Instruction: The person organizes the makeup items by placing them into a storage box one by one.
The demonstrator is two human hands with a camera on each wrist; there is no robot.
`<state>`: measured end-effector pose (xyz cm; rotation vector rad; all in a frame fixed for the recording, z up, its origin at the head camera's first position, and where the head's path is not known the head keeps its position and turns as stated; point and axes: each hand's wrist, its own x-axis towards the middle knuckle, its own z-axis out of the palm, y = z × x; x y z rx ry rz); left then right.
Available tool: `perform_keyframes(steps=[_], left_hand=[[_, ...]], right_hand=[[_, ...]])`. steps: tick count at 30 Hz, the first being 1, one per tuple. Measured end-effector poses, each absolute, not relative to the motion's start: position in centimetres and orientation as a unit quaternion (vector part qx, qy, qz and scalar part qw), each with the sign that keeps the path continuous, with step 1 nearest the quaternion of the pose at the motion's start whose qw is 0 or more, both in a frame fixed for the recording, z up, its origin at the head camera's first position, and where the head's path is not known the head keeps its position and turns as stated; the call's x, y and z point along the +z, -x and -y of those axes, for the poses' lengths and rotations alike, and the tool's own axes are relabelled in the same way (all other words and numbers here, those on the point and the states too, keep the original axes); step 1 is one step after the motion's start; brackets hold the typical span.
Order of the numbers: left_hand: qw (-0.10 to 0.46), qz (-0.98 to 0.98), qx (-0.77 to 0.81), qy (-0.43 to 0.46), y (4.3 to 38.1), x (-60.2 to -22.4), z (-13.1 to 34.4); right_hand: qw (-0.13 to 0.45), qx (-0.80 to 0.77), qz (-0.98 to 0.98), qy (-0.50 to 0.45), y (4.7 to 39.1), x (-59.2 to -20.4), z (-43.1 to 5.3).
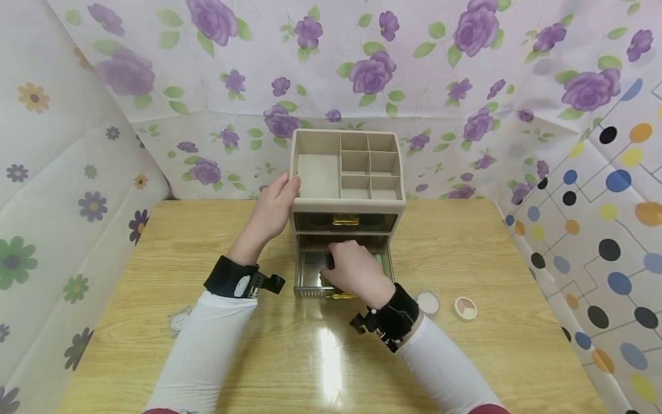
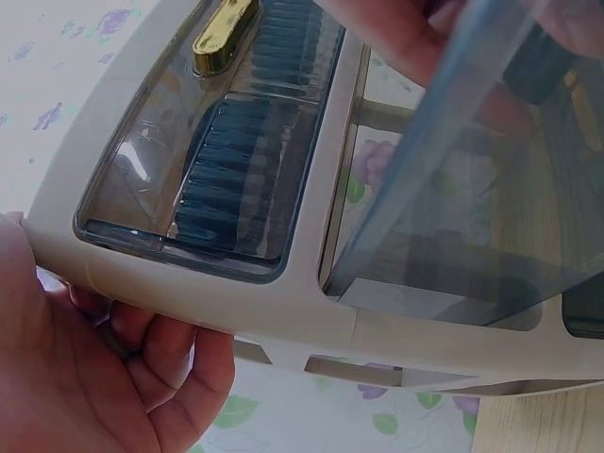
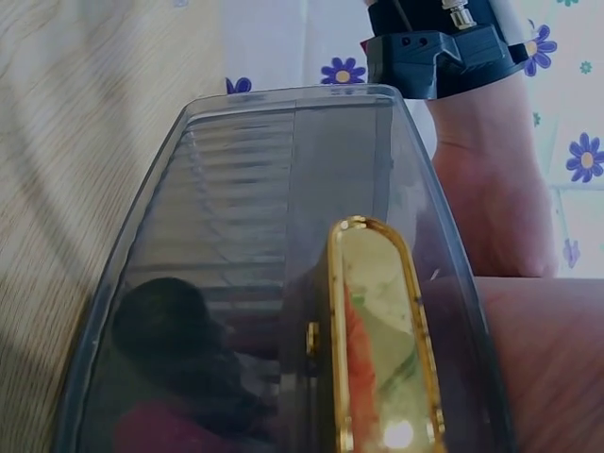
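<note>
Left hand (image 1: 274, 207)'s gripping that organizer (image 1: 349, 203) mid-frame, right hand (image 1: 357, 267) a dark item (image 2: 540, 70); organizer's probably light, stiff plastic, grab its sides.

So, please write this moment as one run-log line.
left hand: touching organizer | right hand: in lower drawer, holding dark object | upper drawer: closed | lower drawer: open

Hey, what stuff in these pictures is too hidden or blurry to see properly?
Head view: the dark thing, mostly covered by the right grip.
Head view: the green thing, too small to name.
Right wrist view: the dark round shape, blurred behind the drawer's see-through front.
Right wrist view: the gold handle, cut off by the bottom edge.
</note>
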<state>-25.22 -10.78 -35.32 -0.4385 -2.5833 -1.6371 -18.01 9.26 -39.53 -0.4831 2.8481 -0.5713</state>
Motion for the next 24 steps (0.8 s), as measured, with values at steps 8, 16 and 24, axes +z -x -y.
perform_keyframes(steps=[8, 16, 24], left_hand=[[0.023, 0.835, -0.532, 0.140, 25.2, -35.3, 10.8], [0.018, 0.826, -0.543, 0.148, 25.2, -35.3, 10.6], [0.032, 0.830, -0.537, 0.149, 25.2, -35.5, 10.7]], right_hand=[[0.071, -0.193, -0.966, 0.160, 17.7, -39.7, -9.4], [-0.088, -0.322, -0.921, 0.200, 15.4, -40.0, -11.3], [-0.145, -0.606, -0.765, 0.159, 10.9, -42.5, -15.0]])
